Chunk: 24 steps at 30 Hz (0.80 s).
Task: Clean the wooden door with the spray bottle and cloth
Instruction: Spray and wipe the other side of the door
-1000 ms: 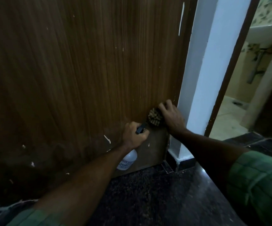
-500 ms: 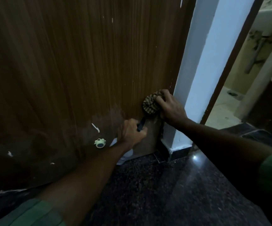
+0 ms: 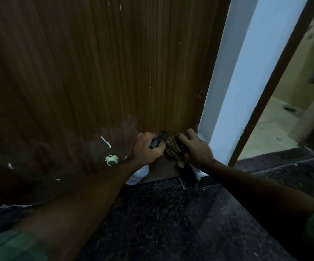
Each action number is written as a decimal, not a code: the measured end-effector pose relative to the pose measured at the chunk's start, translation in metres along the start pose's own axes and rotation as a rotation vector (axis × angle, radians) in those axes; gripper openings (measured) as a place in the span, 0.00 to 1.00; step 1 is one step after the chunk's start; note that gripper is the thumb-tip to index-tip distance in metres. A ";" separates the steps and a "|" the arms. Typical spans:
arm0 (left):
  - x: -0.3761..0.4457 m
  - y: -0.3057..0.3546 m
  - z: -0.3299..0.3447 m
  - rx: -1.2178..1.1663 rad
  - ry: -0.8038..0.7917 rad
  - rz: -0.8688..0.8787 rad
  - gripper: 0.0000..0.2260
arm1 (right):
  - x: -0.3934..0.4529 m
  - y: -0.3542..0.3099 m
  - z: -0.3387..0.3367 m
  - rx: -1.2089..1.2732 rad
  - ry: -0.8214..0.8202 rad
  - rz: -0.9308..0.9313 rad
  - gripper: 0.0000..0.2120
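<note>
Home interior: wooden door [image 3: 114, 72], granite floor [image 3: 161, 223], tiled bathroom [image 3: 276, 129] beyond.

A pale door stopper [image 3: 111, 160]; white pillar [image 3: 227, 87] on dark speckled floor [image 3: 171, 223]

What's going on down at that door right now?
A person is cleaning the lower right corner of the wooden door. The left hand grips the spray bottle by its black trigger head, the white body hanging below the wrist. The right hand presses a bunched striped cloth against the door near its edge, beside the white wall. A damp-looking patch shows to the left of the hands, near a small pale door stopper.
</note>
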State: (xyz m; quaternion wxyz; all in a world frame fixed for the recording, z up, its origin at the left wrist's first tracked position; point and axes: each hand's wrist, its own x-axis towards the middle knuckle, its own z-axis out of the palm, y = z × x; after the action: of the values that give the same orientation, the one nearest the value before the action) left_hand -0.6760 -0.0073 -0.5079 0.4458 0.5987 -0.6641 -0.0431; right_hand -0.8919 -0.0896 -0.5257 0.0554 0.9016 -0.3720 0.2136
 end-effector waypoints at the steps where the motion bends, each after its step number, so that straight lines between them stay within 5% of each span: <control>1: -0.001 0.001 0.002 -0.008 0.013 -0.003 0.20 | 0.003 -0.001 0.000 0.074 0.081 0.046 0.28; 5: 0.000 -0.001 0.004 -0.047 0.056 -0.052 0.18 | 0.004 -0.008 0.011 0.134 0.202 0.045 0.26; 11: -0.009 0.004 -0.003 -0.047 0.081 -0.061 0.17 | 0.000 -0.014 0.018 0.155 0.025 -0.115 0.27; 17: -0.017 0.020 -0.011 -0.084 0.119 -0.067 0.14 | 0.032 -0.045 -0.001 0.276 0.291 -0.058 0.27; 22: -0.028 0.028 -0.026 -0.099 0.104 -0.077 0.14 | 0.013 -0.037 0.032 0.006 -0.009 -0.377 0.26; 24: -0.032 0.031 -0.034 -0.092 0.099 -0.073 0.15 | 0.020 -0.042 0.026 0.010 0.004 -0.390 0.26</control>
State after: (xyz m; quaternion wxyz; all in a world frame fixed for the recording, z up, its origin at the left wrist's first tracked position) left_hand -0.6810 0.0446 -0.4869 0.5033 0.6027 -0.6162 -0.0603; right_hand -0.8404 -0.0793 -0.5383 0.0921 0.9565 -0.1892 0.2021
